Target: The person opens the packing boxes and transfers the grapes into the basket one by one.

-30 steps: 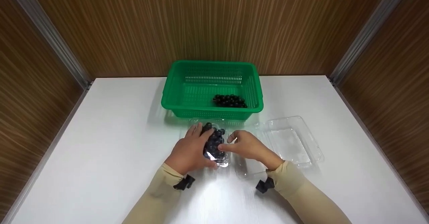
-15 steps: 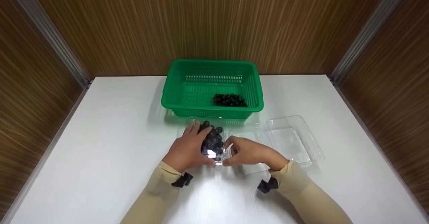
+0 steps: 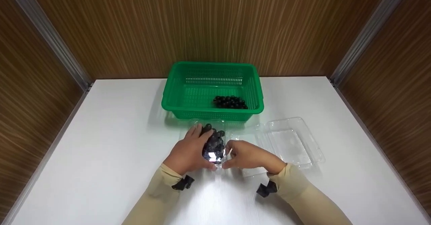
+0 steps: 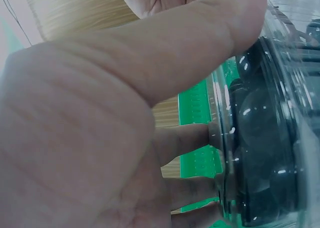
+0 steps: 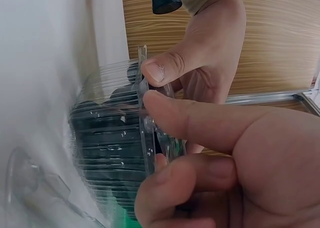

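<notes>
A clear plastic clamshell box (image 3: 220,163) with dark grapes (image 3: 214,140) inside stands in front of the basket. Across its lid lies my left hand (image 3: 188,154), fingers stretched over the top and thumb on the front rim. My right hand (image 3: 251,155) is at the box's right side with its fingers curled, and thumb and forefinger pinch at the rim. Up close in the right wrist view, both thumbs touch the rim of the ribbed box (image 5: 107,148). The left wrist view has the left thumb (image 4: 200,33) over the box edge and grapes behind the plastic.
Behind the box is a green basket (image 3: 215,111) with a bunch of dark grapes (image 3: 230,102) in its front right. A second clear clamshell (image 3: 311,139) lies unfolded to the right, partly behind my right forearm. Wood-patterned panels enclose the white table (image 3: 111,134).
My right hand has moved down along the box's right side to the rim near the front corner. My left hand stays on the lid, shifting only slightly left.
</notes>
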### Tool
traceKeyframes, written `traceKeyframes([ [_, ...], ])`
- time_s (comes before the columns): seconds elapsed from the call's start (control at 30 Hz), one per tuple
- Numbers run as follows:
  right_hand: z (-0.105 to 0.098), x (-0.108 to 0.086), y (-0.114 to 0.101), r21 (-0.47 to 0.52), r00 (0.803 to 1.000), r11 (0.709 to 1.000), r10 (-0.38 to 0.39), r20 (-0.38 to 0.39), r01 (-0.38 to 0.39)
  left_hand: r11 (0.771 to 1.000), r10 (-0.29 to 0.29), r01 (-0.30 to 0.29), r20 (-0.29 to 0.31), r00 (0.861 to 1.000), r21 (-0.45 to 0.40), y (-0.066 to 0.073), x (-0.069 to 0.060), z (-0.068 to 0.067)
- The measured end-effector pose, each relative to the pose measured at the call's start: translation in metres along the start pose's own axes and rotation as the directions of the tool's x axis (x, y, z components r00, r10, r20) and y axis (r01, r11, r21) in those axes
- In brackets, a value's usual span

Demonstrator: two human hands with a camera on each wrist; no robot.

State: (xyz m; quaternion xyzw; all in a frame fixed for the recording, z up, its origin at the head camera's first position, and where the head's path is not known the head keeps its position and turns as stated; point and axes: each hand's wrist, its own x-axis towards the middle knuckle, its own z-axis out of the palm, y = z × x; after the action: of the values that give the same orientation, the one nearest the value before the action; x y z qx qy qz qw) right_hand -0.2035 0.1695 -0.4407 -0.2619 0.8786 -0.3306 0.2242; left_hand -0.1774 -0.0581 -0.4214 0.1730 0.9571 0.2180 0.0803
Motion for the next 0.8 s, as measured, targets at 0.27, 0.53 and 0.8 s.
traceKeyframes([
  [0.27,0.0011,0.0001,-0.0017,-0.040,0.999,0.999,-0.016,-0.041,0.014,1.000,0.007,-0.007,-0.005,1.000,-0.001,-0.0007,-0.0005,0.0006],
  [0.53,0.0010,-0.0017,-0.0063,-0.048,0.998,0.999,0.005,-0.056,-0.007,1.000,0.013,-0.012,-0.004,1.000,0.016,-0.0008,-0.0002,0.0019],
  [0.8,0.0007,-0.0019,-0.0069,0.001,0.999,1.000,-0.007,-0.034,0.007,1.000,0.011,-0.011,-0.004,1.000,0.016,0.0002,-0.0009,0.0020],
])
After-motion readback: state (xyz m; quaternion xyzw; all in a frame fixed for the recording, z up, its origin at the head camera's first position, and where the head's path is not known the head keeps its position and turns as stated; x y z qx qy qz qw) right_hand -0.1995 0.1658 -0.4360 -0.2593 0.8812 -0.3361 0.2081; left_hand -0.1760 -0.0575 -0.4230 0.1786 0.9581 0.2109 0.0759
